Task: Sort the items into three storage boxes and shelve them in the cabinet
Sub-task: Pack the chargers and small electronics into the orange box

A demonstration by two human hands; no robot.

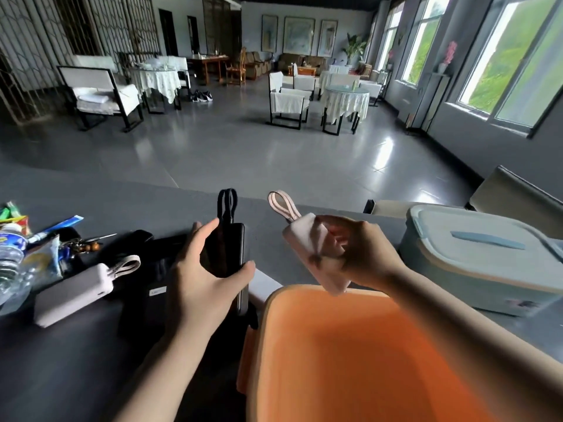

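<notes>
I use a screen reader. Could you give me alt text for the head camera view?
A person's left hand holds a black power bank and the right hand a pink power bank above an open orange storage box; a lidded blue storage box sits right.

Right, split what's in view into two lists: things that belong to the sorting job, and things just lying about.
Job:
- black power bank, held by left hand
- pink power bank, held by right hand
- second pink power bank on the table
- orange box, open
- blue-grey box, lidded
- snacks and water bottle

Lying about:
- white chairs
- clothed tables
- potted plant
</notes>
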